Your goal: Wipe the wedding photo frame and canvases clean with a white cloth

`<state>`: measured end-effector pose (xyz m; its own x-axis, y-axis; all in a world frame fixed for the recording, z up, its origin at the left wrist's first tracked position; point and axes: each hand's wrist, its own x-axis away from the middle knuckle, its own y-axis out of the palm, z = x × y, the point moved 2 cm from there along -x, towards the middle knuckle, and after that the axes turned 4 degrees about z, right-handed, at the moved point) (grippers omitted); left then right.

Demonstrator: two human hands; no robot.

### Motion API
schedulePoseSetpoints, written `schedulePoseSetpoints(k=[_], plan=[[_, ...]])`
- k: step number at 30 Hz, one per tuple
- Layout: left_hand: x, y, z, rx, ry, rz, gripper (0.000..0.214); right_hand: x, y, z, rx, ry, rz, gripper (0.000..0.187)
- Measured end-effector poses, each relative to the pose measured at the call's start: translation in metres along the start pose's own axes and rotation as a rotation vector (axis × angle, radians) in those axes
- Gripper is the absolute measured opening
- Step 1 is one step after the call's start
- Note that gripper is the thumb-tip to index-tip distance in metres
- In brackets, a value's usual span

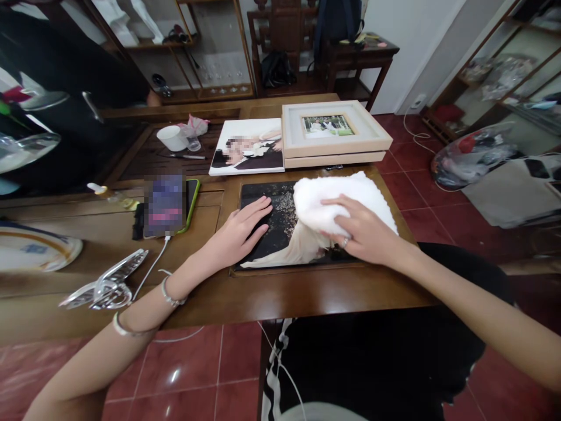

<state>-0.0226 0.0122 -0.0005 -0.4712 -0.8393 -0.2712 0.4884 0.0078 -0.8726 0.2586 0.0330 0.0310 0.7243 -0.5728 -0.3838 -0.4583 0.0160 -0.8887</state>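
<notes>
A dark photo panel [276, 219] lies flat near the table's front edge, showing a pale gown and light specks. Fingers stretched out, my left hand [246, 231] rests on the panel's left part and holds nothing. My right hand [359, 225] grips a white fluffy cloth [315, 196], bunched under the fingers and pressed on the panel's right side. The cloth hides much of that side. A ring shows on one finger of the right hand.
Behind the panel sit a white-edged photo print [248, 164] and stacked light wooden frames [293, 128]. To the left are a phone on a stand [164, 204], its white cable [151, 269], a dropper bottle [114, 196], a shiny metal ornament [109, 289] and a white cup [172, 139].
</notes>
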Motion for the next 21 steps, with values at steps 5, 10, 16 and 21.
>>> schedulePoseSetpoints(k=[5, 10, 16, 21], plan=[[0.000, -0.001, 0.001, 0.000, -0.002, -0.010, 0.046, -0.037, 0.003, 0.038, 0.108, 0.176, -0.015, 0.036], [-0.001, -0.002, 0.001, -0.005, -0.016, -0.013, 0.046, -0.046, 0.003, 0.047, 0.103, 0.234, 0.000, 0.036], [0.000, 0.000, -0.001, -0.012, 0.006, -0.002, 0.045, -0.001, 0.004, -0.002, 0.031, 0.021, -0.007, 0.011], [0.001, 0.002, -0.001, -0.006, 0.015, 0.002, 0.045, 0.043, 0.000, -0.063, -0.035, -0.084, -0.071, 0.011]])
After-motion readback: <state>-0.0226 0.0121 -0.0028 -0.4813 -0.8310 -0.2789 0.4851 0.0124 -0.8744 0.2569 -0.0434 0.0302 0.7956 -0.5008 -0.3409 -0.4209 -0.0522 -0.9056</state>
